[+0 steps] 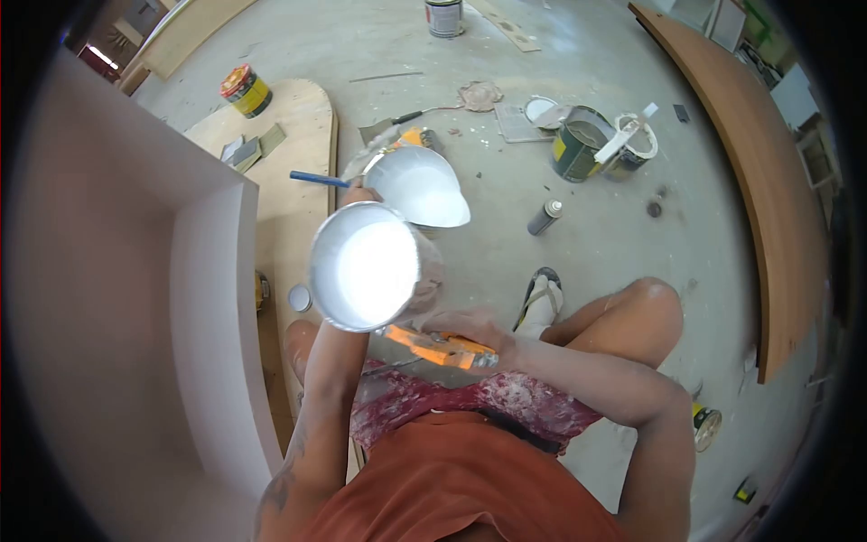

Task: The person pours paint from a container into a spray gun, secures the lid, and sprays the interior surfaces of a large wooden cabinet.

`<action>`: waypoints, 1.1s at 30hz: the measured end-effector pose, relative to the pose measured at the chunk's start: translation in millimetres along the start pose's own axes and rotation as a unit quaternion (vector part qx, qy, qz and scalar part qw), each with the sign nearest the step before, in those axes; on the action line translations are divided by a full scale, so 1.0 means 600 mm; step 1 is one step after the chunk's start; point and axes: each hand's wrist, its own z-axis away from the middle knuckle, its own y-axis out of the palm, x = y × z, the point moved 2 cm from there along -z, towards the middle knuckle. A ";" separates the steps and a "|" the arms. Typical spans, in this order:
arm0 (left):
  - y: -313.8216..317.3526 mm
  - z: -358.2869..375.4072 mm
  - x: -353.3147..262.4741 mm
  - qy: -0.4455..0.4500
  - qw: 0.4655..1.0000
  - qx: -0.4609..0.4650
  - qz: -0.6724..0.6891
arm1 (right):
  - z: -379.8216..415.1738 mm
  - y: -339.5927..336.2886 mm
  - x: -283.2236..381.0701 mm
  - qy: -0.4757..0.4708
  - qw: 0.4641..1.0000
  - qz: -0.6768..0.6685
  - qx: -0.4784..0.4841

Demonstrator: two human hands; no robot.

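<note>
A woodworking and painting workshop, by its contents.
White specks mark the floor [492, 262]; a pot of white liquid [417, 185] is at the left grip [359, 193], a tin [246, 93] on a wooden board [296, 135] beyond it leftward. Ahead and right of the right grip [470, 327]: green-and-yellow can [575, 155], long wooden panel [772, 194].

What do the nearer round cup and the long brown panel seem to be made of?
Nearer round cup: probably metal, smooth, since its thin rim looks silvery; plastic is possible.
Long brown panel: likely wood or laminate, smooth, judging by its even brown colour.
</note>
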 end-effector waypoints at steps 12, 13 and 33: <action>0.164 -0.129 0.345 0.161 0.978 0.076 -0.112 | -0.043 -0.044 0.032 0.006 0.999 0.014 -0.037; 0.204 -0.112 0.348 0.152 0.979 0.069 -0.117 | -0.046 -0.044 0.035 -0.003 1.000 0.003 -0.020; -0.282 0.002 0.186 0.108 0.856 0.081 -0.499 | -0.022 -0.063 0.041 0.133 0.990 0.033 -0.036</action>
